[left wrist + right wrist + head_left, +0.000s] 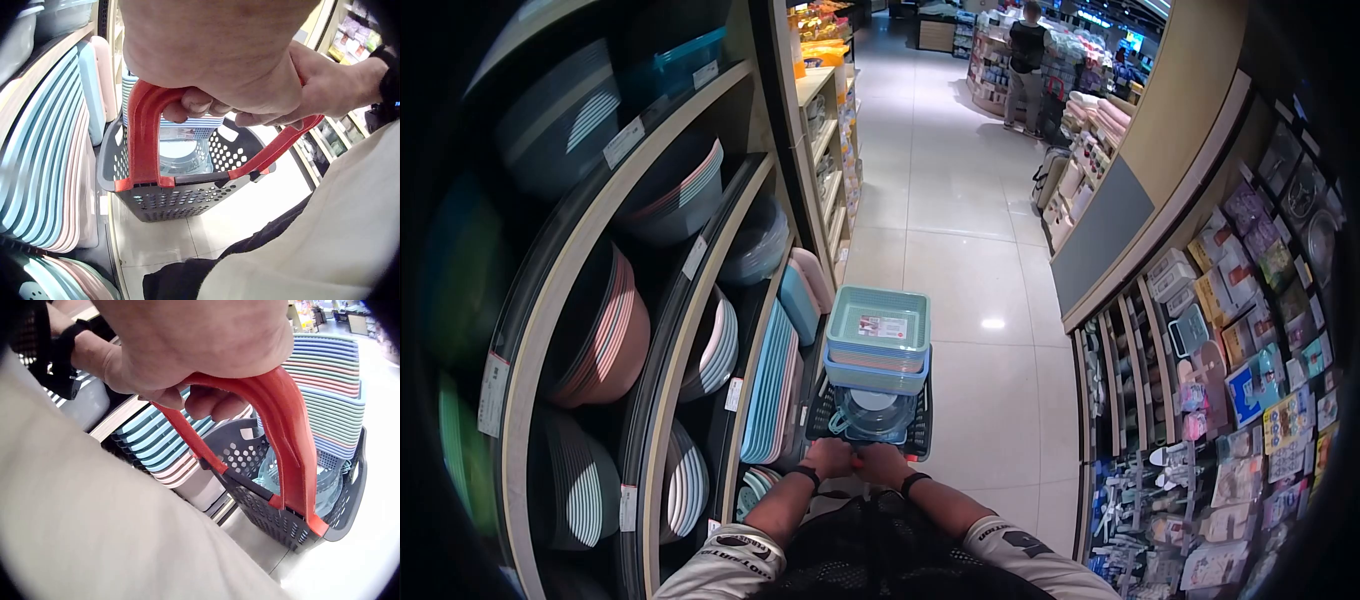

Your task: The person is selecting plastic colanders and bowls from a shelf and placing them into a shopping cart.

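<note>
Both hands hold the red handle (145, 134) of a dark grey perforated shopping basket (269, 515). In the head view my left hand (828, 457) and right hand (884, 466) are side by side at the basket's near end. The left wrist view shows the left fingers curled under the handle; the right wrist view shows the right fingers curled round it too. A tall stack of pastel plastic trays (878, 312), green on top with a label, rises from the basket's far part. Nearer me, clear plastic containers (876, 410) lie inside, partly hidden by the stack.
Shelves on the left hold stacked basins (600, 340) and upright blue and pink trays (768, 390) close beside the basket. Hanging packaged goods (1235, 380) line the right side. A tiled aisle (960, 260) runs ahead. Farther off stand a suitcase (1052, 175) and a person (1027, 70).
</note>
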{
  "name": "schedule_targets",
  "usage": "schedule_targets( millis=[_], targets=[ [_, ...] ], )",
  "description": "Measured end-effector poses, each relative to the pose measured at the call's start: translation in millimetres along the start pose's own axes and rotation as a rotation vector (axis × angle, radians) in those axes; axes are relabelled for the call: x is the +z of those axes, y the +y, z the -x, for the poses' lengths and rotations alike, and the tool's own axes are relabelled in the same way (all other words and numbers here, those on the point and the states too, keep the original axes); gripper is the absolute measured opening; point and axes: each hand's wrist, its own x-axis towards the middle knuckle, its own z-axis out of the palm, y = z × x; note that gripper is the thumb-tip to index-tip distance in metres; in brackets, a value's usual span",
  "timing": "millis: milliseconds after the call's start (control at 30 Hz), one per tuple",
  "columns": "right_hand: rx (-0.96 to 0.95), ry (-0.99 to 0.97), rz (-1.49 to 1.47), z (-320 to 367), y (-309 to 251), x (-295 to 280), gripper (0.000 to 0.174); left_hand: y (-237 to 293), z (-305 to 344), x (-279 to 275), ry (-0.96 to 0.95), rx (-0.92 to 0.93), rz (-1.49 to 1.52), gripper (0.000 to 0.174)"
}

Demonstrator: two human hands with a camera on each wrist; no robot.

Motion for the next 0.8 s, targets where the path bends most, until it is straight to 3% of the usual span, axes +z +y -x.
schedule_targets(
  millis=[800],
  targets=[
    [0.039, -0.014, 0.032, -36.1, 17.9, -34.1, 0.029, -8.5, -36.2, -40.6, -0.048, -0.005, -0.014, 0.029]
  ],
)
